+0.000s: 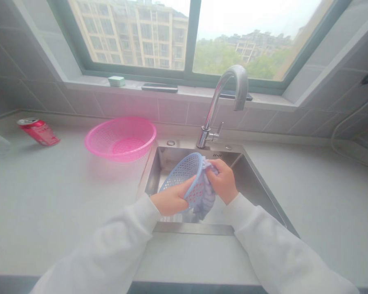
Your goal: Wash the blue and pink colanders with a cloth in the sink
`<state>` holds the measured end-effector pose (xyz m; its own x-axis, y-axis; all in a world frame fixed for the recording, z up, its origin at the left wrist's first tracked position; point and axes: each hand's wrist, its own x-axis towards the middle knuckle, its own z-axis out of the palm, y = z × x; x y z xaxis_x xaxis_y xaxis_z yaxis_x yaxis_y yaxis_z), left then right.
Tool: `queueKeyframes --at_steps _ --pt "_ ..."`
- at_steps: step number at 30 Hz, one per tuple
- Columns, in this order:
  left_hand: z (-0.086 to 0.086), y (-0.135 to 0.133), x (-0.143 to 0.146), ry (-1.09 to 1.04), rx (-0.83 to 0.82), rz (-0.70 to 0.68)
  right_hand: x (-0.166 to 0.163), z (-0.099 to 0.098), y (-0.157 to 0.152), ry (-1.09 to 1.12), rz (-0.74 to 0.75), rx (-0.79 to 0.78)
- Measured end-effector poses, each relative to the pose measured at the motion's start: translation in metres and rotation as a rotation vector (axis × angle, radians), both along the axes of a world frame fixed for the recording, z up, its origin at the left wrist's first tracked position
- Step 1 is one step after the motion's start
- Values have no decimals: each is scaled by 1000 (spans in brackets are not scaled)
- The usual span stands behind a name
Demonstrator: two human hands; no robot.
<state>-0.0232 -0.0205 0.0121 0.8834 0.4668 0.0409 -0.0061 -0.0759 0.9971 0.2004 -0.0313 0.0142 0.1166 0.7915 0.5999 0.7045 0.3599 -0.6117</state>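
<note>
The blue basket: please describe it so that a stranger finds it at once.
Below the window is a steel sink. Over it, the left hand grips a tilted, perforated blue basket. Unlike the pink basket on the counter, it is hand-held.

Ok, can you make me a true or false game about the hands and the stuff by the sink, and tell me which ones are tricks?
1. The left hand holds the blue basket. True.
2. The right hand holds a spoon. False: the right hand holds a cloth.
3. The pink basket is inside the sink. False: the pink basket is on the counter, left of the sink.
4. The faucet has a curved top. True.
5. The red can is on the windowsill. False: the red can is on the counter.
</note>
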Motion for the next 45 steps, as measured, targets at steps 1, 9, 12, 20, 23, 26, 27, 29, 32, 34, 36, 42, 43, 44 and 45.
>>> queueKeyframes --at_steps 1,9,12,20,23,26,27,29,32,34,36,42,43,44,45 --pt "-1 0 1 -12 9 35 -4 0 -3 -24 34 17" --pt "-9 10 0 -118 29 188 -30 -8 -18 -298 254 158" --pt "-9 11 -3 -36 26 132 -19 -7 -12 -247 181 139" --pt "-2 5 -4 -4 38 8 -1 -4 -1 -61 51 32" --pt "-2 5 -4 -7 56 79 -14 -2 -10 -153 104 123" --pt "1 5 -4 -56 47 143 -29 0 -20 -302 238 235" --pt "2 6 -5 -65 32 145 -33 1 -23 -349 287 258" --pt "3 7 -5 -56 -5 131 -36 1 -25 -415 359 285" --pt "1 11 -6 -57 -90 151 -29 0 -21 -395 390 263" --pt "-3 13 -7 -102 -190 167 -19 -3 -15 -287 333 182" --pt "-5 13 -7 -173 -303 150 -8 -6 -8 -139 217 52" --pt "7 8 -5 -378 -537 112 10 -10 10 105 -19 -163" --pt "9 9 -5 -395 -570 133 8 -11 9 94 -8 -149" --pt "10 10 -5 -397 -602 159 5 -11 7 68 18 -130" --pt "11 12 -5 -388 -633 187 2 -11 5 30 53 -105"
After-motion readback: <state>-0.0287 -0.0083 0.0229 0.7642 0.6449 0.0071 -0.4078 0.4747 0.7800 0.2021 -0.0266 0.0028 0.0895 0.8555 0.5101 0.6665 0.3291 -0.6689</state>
